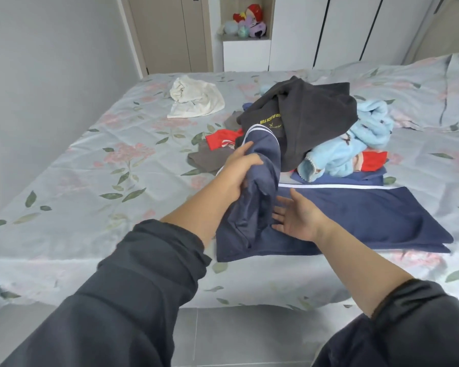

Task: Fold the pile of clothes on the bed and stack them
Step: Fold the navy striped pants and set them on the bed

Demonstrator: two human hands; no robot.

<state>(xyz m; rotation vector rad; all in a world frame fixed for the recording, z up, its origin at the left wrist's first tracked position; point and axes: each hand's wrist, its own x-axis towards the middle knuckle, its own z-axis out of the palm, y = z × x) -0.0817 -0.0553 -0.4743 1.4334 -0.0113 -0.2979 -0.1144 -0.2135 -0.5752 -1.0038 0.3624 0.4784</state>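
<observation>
Plainly soft and light, the navy trousers (368, 210) sag wherever nothing supports them. Their bunched end droops from the left hand (239, 170), whose fingers and thumb are curled round a fistful of cloth near the white side stripe. Below and to the right of that grip, the rest of the garment lies flat on the bed (90, 168), close to its near edge. The right hand (297, 218) is spread with straight fingers just beside the hanging fold and holds nothing; whether its palm presses the flat cloth I cannot tell. Such cloth probably slides little on the sheet but will crumple if carried by one bunch. Pinching the hem corners would likely lay it flatter. Beyond the grip sits the unfolded pile (316, 115).
</observation>
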